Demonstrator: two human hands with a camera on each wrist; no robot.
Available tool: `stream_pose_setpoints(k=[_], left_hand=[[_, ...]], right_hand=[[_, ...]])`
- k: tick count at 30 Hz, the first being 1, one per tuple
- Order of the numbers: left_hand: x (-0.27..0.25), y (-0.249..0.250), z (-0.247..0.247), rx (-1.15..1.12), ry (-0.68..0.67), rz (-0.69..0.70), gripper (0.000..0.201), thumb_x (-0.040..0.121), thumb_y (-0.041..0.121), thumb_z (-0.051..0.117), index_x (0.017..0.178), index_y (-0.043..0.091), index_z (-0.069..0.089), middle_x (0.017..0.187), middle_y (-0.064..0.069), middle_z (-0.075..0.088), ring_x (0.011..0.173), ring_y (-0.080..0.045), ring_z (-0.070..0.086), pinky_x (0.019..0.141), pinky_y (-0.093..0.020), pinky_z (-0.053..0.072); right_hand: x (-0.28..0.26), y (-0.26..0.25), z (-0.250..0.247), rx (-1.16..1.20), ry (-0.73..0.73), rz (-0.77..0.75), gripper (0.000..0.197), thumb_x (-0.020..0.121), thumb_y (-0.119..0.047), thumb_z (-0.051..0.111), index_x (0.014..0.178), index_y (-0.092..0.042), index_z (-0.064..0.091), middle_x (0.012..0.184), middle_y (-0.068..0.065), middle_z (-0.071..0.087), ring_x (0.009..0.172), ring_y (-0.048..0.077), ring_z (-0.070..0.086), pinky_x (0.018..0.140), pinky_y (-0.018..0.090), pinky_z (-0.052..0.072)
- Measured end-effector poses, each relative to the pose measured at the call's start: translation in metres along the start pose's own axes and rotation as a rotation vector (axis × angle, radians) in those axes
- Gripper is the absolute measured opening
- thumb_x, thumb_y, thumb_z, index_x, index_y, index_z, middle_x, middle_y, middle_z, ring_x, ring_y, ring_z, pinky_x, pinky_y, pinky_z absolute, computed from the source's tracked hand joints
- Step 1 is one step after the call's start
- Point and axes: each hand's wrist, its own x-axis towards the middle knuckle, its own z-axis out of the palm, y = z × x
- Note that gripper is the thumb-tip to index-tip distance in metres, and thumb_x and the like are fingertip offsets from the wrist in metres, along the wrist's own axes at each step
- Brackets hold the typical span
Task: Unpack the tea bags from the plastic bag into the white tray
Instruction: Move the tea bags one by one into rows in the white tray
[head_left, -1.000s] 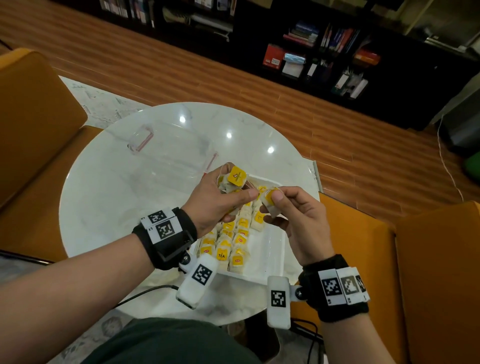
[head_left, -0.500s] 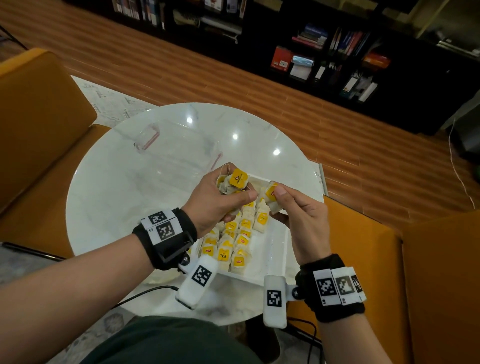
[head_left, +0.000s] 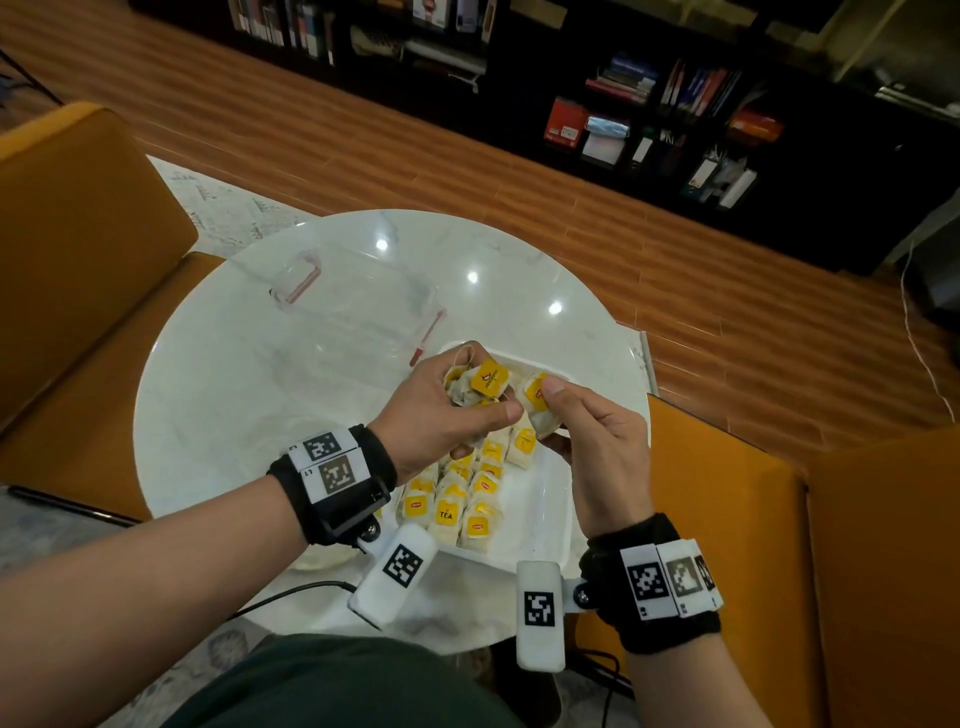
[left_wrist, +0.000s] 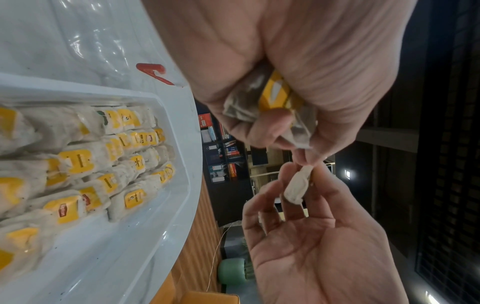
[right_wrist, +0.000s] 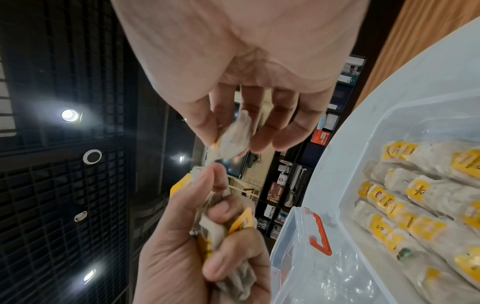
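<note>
My left hand (head_left: 467, 415) grips a bunch of yellow-tagged tea bags (head_left: 485, 379) above the far end of the white tray (head_left: 550, 514). My right hand (head_left: 551, 415) pinches one tea bag (head_left: 537, 408) between thumb and fingers, right beside the bunch. In the left wrist view the single tea bag (left_wrist: 297, 185) hangs just below the bunch (left_wrist: 272, 102). Rows of tea bags (head_left: 467, 499) fill the tray's left half. The clear plastic bag (head_left: 363, 312) with a red zip lies flat on the table beyond the tray.
The tray sits on a round white marble table (head_left: 234, 415), near its right edge. Orange chairs (head_left: 78, 260) stand to the left and right (head_left: 753, 519). The tray's right half (left_wrist: 130, 236) is bare. A dark bookshelf (head_left: 649, 104) lines the far wall.
Almost nothing differs. My right hand keeps pinching the single tea bag close to the left hand's bunch, and both hands stay over the tray's far end.
</note>
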Motion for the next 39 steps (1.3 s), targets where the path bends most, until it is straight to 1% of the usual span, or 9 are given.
stream_pose_setpoints(k=[3, 6, 9, 16, 22, 25, 31, 36, 39], left_hand=[[0.001, 0.001, -0.003, -0.034, 0.029, 0.006, 0.025, 0.082, 0.01, 0.078, 0.081, 0.022, 0.056, 0.084, -0.014, 0.067, 0.051, -0.022, 0.046, 0.044, -0.026, 0.038], [0.0, 0.001, -0.005, -0.021, 0.04, 0.019, 0.028, 0.086, 0.004, 0.077, 0.08, 0.023, 0.057, 0.087, -0.012, 0.071, 0.051, -0.02, 0.048, 0.044, -0.025, 0.037], [0.0, 0.001, -0.005, -0.014, 0.054, 0.019, 0.029, 0.088, 0.001, 0.075, 0.08, 0.022, 0.056, 0.087, -0.013, 0.071, 0.05, -0.018, 0.048, 0.043, -0.024, 0.037], [0.002, 0.003, -0.004, 0.021, 0.091, 0.043, 0.031, 0.088, 0.003, 0.077, 0.076, 0.024, 0.057, 0.093, -0.031, 0.065, 0.051, -0.02, 0.047, 0.045, -0.024, 0.037], [0.004, 0.002, -0.006, 0.065, 0.136, 0.046, 0.029, 0.086, 0.011, 0.079, 0.077, 0.025, 0.055, 0.091, -0.036, 0.061, 0.052, -0.023, 0.048, 0.046, -0.026, 0.038], [0.006, 0.002, -0.007, 0.073, 0.179, 0.049, 0.028, 0.088, 0.009, 0.078, 0.078, 0.023, 0.055, 0.09, -0.028, 0.065, 0.051, -0.018, 0.05, 0.047, -0.027, 0.039], [0.007, 0.003, -0.006, 0.084, 0.173, 0.067, 0.03, 0.088, 0.007, 0.077, 0.078, 0.023, 0.054, 0.085, -0.026, 0.065, 0.05, -0.019, 0.049, 0.045, -0.025, 0.039], [0.008, 0.004, -0.007, 0.145, 0.186, 0.097, 0.026, 0.085, 0.013, 0.079, 0.079, 0.023, 0.056, 0.082, -0.028, 0.062, 0.051, -0.019, 0.052, 0.045, -0.026, 0.041], [0.01, 0.003, -0.009, 0.173, 0.195, 0.129, 0.025, 0.084, 0.015, 0.079, 0.079, 0.022, 0.056, 0.086, -0.026, 0.066, 0.054, -0.014, 0.054, 0.053, -0.023, 0.043]], right_hand=[[0.0, 0.001, -0.001, -0.02, -0.075, -0.006, 0.022, 0.093, -0.002, 0.068, 0.111, -0.01, 0.076, 0.09, 0.009, 0.074, 0.08, 0.021, 0.071, 0.071, 0.033, 0.057], [0.001, 0.001, -0.002, -0.054, -0.157, 0.007, 0.038, 0.092, 0.006, 0.065, 0.118, -0.02, 0.073, 0.087, 0.004, 0.067, 0.084, 0.027, 0.073, 0.075, 0.044, 0.063], [0.002, 0.001, -0.003, -0.106, -0.171, -0.013, 0.023, 0.093, 0.0, 0.068, 0.105, -0.017, 0.077, 0.086, 0.0, 0.069, 0.087, 0.026, 0.072, 0.08, 0.053, 0.062], [0.004, 0.003, 0.001, -0.036, -0.031, 0.017, 0.002, 0.09, -0.012, 0.075, 0.09, -0.011, 0.073, 0.093, 0.018, 0.075, 0.092, 0.047, 0.07, 0.075, 0.046, 0.062], [0.004, 0.002, 0.004, -0.047, 0.01, -0.032, 0.012, 0.085, -0.023, 0.081, 0.083, -0.014, 0.072, 0.092, 0.016, 0.075, 0.082, 0.028, 0.068, 0.071, 0.036, 0.057], [0.004, -0.001, 0.004, 0.01, -0.067, -0.014, 0.018, 0.079, -0.029, 0.08, 0.083, -0.013, 0.072, 0.09, 0.013, 0.073, 0.085, 0.028, 0.069, 0.079, 0.044, 0.056], [0.005, -0.004, -0.001, 0.085, -0.207, 0.017, 0.01, 0.086, -0.014, 0.071, 0.094, -0.01, 0.067, 0.096, 0.012, 0.071, 0.089, 0.025, 0.069, 0.076, 0.035, 0.058], [0.008, -0.007, 0.0, -0.099, -0.257, -0.029, 0.024, 0.09, -0.018, 0.072, 0.114, -0.016, 0.072, 0.092, 0.008, 0.071, 0.087, 0.019, 0.068, 0.083, 0.035, 0.057], [0.01, -0.003, 0.0, -0.279, -0.256, -0.119, 0.023, 0.088, -0.009, 0.077, 0.11, -0.019, 0.076, 0.091, 0.01, 0.074, 0.085, 0.024, 0.071, 0.088, 0.045, 0.06]])
